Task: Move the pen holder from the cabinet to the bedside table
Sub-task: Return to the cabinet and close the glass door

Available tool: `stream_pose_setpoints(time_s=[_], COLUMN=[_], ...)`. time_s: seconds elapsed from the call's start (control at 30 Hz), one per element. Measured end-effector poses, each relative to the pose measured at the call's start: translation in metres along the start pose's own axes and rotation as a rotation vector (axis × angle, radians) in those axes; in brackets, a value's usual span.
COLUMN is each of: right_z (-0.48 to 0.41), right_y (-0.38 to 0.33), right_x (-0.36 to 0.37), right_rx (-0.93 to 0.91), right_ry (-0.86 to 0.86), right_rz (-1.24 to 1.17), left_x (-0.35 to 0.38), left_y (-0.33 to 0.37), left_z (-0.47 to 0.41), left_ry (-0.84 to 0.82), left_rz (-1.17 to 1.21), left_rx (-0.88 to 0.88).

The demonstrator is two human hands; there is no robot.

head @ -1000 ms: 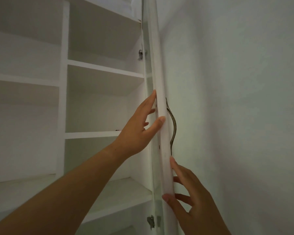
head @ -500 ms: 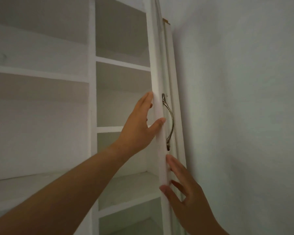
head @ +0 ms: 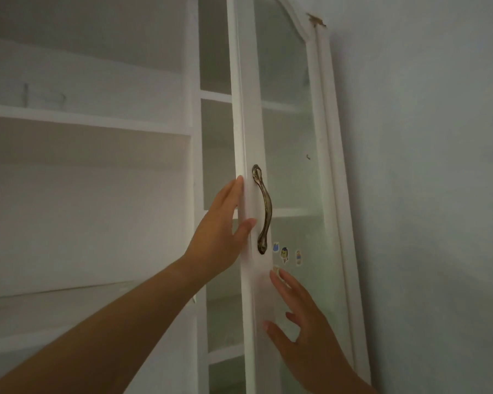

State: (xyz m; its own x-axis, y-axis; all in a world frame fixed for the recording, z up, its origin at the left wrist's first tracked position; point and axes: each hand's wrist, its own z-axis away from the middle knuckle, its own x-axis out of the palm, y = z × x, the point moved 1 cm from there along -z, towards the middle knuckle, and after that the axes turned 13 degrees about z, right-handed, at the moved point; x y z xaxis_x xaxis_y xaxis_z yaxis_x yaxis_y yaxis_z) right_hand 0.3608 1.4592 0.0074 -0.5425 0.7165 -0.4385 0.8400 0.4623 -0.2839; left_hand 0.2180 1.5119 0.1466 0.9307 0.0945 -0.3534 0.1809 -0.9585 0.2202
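Note:
No pen holder shows in the head view. A white cabinet with bare shelves fills the left side. Its glass-paned door stands partly swung across the right-hand compartment, front face toward me. My left hand clasps the door's free edge, fingers behind it and thumb on the front, just left of the bronze handle. Lower down, my right hand lies flat against the door's frame with fingers spread, holding nothing.
Small cartoon stickers sit on the glass beside the handle. A pale wall runs close along the cabinet's right side. The top corner of the cabinet frame is chipped.
The door has swung from edge-on to showing its front face and glass, moving toward the cabinet. Both hands stayed on it, the right sliding onto the front.

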Motion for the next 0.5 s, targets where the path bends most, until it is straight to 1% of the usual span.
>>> stream_pose_setpoints(time_s=[0.13,0.27,0.4,0.5], right_z=[-0.015,-0.031,-0.041,-0.047], right_y=[0.01,0.017,0.022,0.028], right_x=[0.013,0.024,0.031,0.033], right_rx=[-0.018,-0.046,-0.12,-0.142], right_ry=[-0.028,-0.017,0.025,-0.012], right_rz=[-0.038,-0.036,0.052,0.093], left_x=[-0.008,-0.013,-0.014,-0.011], left_y=[-0.015,-0.017,-0.018,-0.023], left_z=[0.005,0.007,0.007,0.01], left_ry=[-0.017,-0.045,-0.056,-0.034], left_rz=[-0.137,-0.188,-0.225,-0.264], left_rx=[-0.03,-0.03,-0.038,-0.052])
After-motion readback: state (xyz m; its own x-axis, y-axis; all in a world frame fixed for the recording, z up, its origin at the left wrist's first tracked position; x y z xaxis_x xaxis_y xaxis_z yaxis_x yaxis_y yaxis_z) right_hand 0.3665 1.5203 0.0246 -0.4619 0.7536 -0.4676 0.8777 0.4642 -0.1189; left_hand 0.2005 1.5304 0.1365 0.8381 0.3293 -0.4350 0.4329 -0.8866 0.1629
